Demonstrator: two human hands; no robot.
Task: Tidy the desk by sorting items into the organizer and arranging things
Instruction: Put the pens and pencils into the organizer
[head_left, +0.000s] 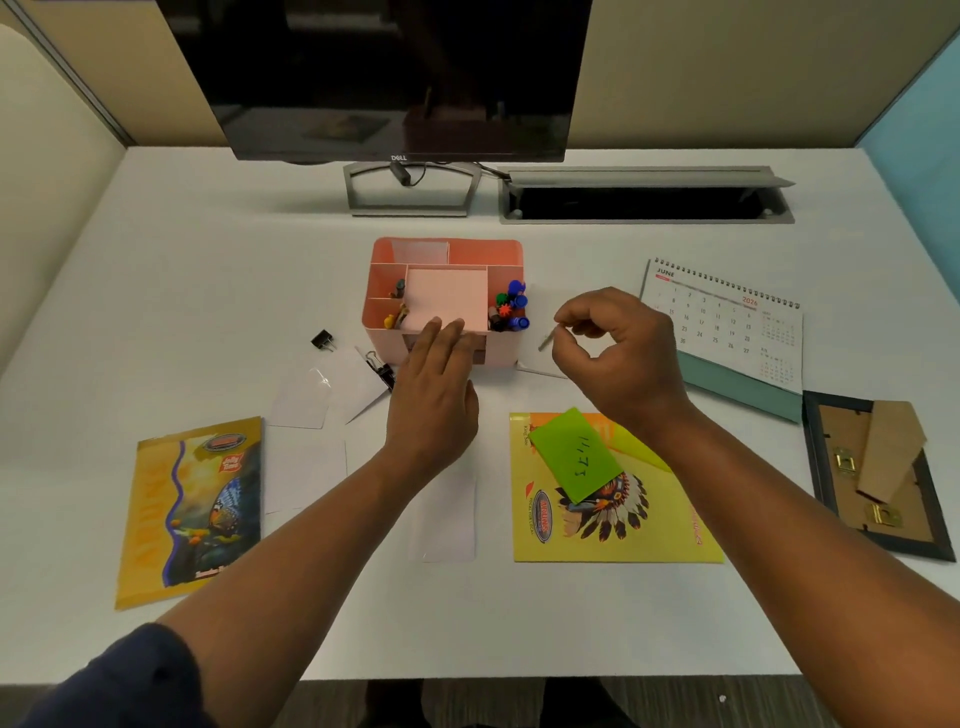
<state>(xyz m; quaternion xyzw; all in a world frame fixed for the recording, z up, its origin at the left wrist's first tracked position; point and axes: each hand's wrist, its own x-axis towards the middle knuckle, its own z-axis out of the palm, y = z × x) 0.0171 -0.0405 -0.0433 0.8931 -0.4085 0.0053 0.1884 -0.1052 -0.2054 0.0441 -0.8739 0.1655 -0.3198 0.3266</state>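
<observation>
Forearms: our two bare arms reach in from the bottom edge; a dark sleeve is cut off at the lower left corner.
Left hand (434, 395): our fingers lie straight and flat, tips resting on the front rim of the pink organizer (445, 296); the hand hides the organizer's lower front, so we cannot tell what is there.
Right hand (618, 353): our fingers are curled, thumb and forefinger pinching a thin grey stick-like item (546, 341) just right of the organizer; too small and blurred for us to name.
Organizer: matte pink plastic, boxy, split into compartments; blue, green and red caps (511, 306) crowd the right one, small dark and yellow bits sit in the left ones.
Binder clips: one black clip (323, 340) lies alone left of the organizer; another (382, 368) grips white paper, partly behind our left hand.
Papers: pale glossy cards (301, 397) barely stand out from the white desk (156, 270).
Booklets: a glossy butterfly cover (192, 509) at left; a yellow one (613, 514) at right under a green note (574, 454) with illegible marks.
Right edge: a spiral June calendar (727, 322); a face-down picture frame (878, 473) with cardboard backing.
Back: a dark monitor (384, 78), top cut off.
</observation>
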